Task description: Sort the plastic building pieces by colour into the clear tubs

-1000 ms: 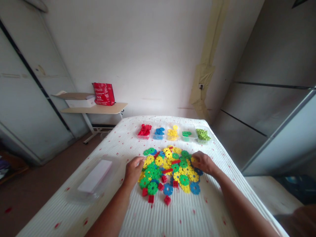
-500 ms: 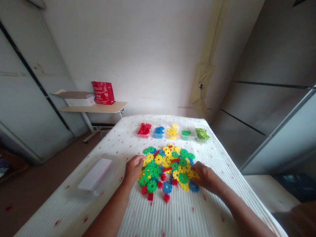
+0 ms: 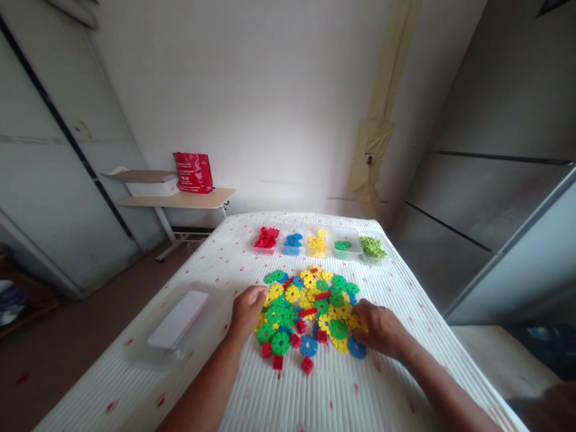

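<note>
A pile of notched plastic building discs (image 3: 282,312) in green, yellow and blue lies on the table, mixed with red connector pieces (image 3: 308,365). At its left edge is my left hand (image 3: 246,309), fingers curled and thumb toward the discs; whatever they hold, if anything, is hidden. My right hand (image 3: 380,327) is at the pile's right edge, its fingers closed on a yellow notched disc (image 3: 360,323). Just below those fingers lies a blue disc (image 3: 357,347).
Clear tubs in a row at the back hold red pieces (image 3: 266,239), blue discs (image 3: 293,241), yellow discs (image 3: 317,243), green discs (image 3: 342,245) and light-green pieces (image 3: 372,246). At left lies a clear plastic container (image 3: 173,358) with a pale slab (image 3: 179,320). A side table (image 3: 198,199) stands beyond.
The whole view has shifted slightly, so everything sits a little farther right and lower. Both hands keep nearly the same places at the pile's edges.
</note>
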`<move>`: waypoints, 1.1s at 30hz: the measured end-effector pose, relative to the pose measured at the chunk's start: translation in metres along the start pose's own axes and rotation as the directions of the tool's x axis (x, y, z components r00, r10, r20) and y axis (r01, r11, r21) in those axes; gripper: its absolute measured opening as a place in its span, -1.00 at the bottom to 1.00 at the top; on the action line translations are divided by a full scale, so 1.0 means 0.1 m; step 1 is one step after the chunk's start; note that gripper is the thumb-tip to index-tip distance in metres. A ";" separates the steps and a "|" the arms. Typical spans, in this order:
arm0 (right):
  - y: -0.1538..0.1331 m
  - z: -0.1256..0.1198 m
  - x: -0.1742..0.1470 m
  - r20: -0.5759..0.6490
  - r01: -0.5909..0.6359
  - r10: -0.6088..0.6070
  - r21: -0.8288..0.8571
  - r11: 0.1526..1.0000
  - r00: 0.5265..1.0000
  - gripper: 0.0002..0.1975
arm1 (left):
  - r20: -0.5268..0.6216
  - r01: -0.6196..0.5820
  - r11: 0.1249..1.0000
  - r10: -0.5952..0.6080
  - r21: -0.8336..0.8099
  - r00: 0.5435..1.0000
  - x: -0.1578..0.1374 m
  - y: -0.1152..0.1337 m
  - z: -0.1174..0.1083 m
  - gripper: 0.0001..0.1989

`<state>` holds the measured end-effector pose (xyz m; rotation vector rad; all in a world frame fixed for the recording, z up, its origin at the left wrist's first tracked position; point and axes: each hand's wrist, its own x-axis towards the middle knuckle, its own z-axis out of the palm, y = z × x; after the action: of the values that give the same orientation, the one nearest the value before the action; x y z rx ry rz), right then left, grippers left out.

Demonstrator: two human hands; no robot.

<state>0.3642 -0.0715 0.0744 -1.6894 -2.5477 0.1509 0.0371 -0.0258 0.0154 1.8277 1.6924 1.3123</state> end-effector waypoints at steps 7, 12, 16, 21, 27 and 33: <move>0.20 0.02 0.00 -0.102 -0.027 0.058 0.283 0.959 0.993 -0.74 | 0.007 0.000 1.000 0.000 0.000 1.000 0.00 0.00 0.00 -0.72; 0.32 0.03 0.03 -0.025 -0.112 0.216 0.794 0.598 0.976 -0.72 | 0.004 0.006 1.000 -0.006 -0.007 1.000 0.00 0.00 0.00 -0.71; 0.38 0.10 0.05 0.045 -0.080 0.242 0.987 0.136 0.969 -0.71 | 0.000 0.030 0.999 -0.030 -0.014 1.000 0.01 0.01 0.00 -0.71; 0.35 0.09 0.13 0.064 -0.081 0.228 0.994 0.067 0.971 -0.72 | 0.000 0.070 0.997 -0.070 -0.040 0.998 0.02 0.01 0.00 -0.69; 0.08 -0.16 0.62 -0.139 0.015 0.166 0.809 0.588 0.976 -0.74 | 0.015 0.104 0.992 -0.103 -0.066 0.995 0.02 0.00 0.02 -0.68; -0.18 -0.43 1.50 -0.384 -0.063 0.112 0.137 0.988 0.916 -0.70 | -0.008 0.084 0.993 -0.085 -0.083 0.996 0.01 0.03 0.00 -0.71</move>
<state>0.2947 0.0617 0.1211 -1.5996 -2.1290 -0.0254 0.0388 -0.0261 0.0181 1.6869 1.6762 1.3397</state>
